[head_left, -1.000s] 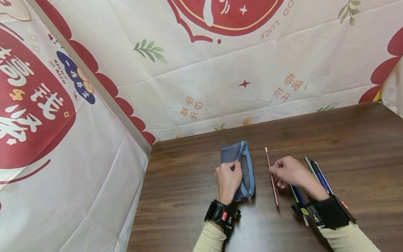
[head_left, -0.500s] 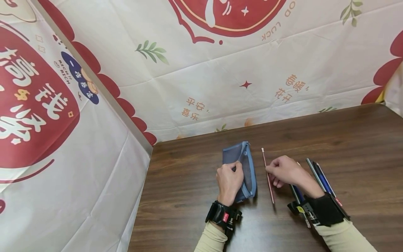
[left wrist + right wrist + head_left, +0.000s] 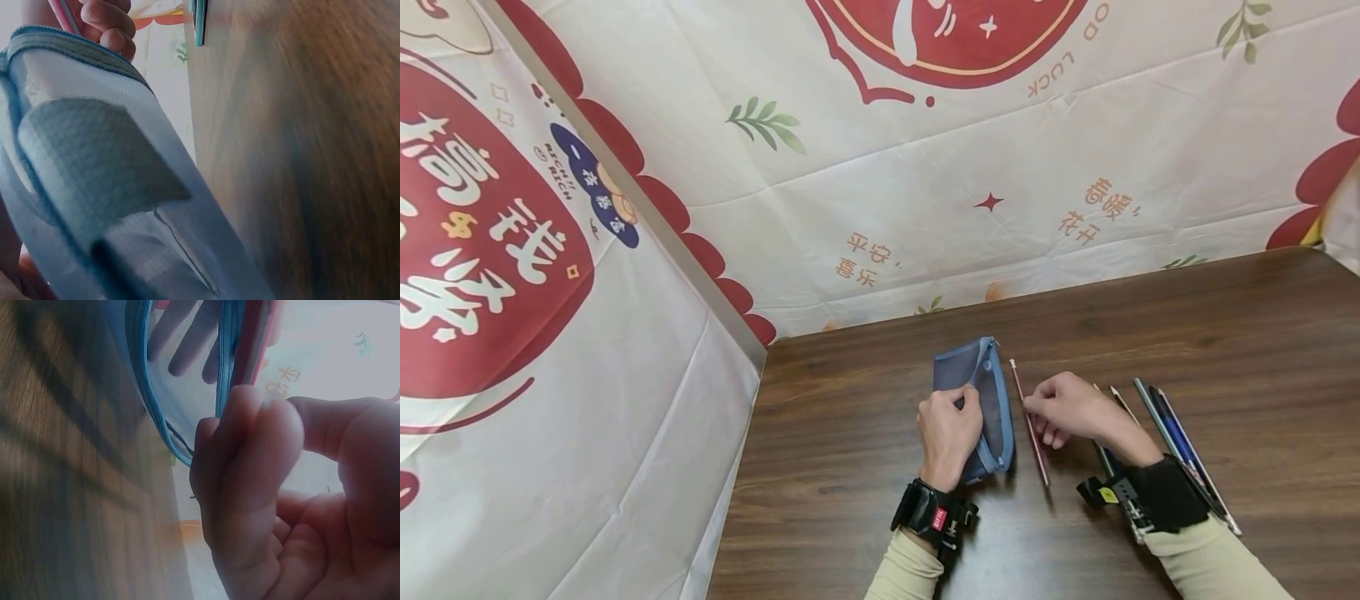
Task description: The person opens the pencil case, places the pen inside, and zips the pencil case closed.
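A blue mesh zip pencil case (image 3: 997,417) stands unzipped near the table's middle. My left hand (image 3: 950,425) grips its near left side, fingers curled over the edge. In the right wrist view, fingers (image 3: 187,359) show through the mesh. Just right of the case, my right hand (image 3: 1063,408) pinches a thin pink pencil (image 3: 1037,454) between thumb and fingers. The pencil slants beside the case's zipped edge, its white end pointing to the far side. Seen from the left wrist, the pencil (image 3: 64,15) and right fingers (image 3: 112,31) appear past the case's opening.
Several pens and pencils (image 3: 1176,433) lie on the brown wooden table (image 3: 820,433) to the right, partly under the right forearm. A white printed cloth (image 3: 880,183) hangs behind the table, and another cloth-covered panel (image 3: 625,400) borders its left side.
My right hand has carried the pink pencil leftward, closer to the pencil case. More of the pens show beside the right wrist. The left hand keeps its grip on the case.
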`<state>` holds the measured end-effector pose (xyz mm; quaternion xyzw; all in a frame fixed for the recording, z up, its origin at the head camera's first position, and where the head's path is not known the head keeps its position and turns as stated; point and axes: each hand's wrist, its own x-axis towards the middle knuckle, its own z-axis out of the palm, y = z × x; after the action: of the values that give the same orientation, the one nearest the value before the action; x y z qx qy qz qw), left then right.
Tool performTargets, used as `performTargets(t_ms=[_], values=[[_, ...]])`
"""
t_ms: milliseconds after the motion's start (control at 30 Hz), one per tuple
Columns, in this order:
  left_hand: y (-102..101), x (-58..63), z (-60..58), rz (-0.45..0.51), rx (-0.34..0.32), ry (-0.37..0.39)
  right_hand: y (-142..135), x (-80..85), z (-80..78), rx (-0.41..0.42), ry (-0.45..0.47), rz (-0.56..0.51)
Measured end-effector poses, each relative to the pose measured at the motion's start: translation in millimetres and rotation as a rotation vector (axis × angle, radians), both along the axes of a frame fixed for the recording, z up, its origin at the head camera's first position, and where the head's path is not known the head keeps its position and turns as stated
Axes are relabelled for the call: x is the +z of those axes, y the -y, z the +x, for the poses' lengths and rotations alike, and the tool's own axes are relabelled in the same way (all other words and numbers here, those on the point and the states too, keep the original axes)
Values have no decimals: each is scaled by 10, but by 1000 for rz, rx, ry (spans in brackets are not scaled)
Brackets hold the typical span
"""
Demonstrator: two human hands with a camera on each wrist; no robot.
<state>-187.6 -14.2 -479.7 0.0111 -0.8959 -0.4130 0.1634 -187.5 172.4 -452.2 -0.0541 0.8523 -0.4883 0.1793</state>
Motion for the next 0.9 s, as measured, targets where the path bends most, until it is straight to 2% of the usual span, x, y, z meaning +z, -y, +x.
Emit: performTargets(t_ms=[300, 900], values=[[3, 5, -6, -6, 16, 5, 45, -3, -14, 30, -1, -28], [-15, 14, 3, 11, -1, 22, 102, -28, -93, 82, 15, -58]])
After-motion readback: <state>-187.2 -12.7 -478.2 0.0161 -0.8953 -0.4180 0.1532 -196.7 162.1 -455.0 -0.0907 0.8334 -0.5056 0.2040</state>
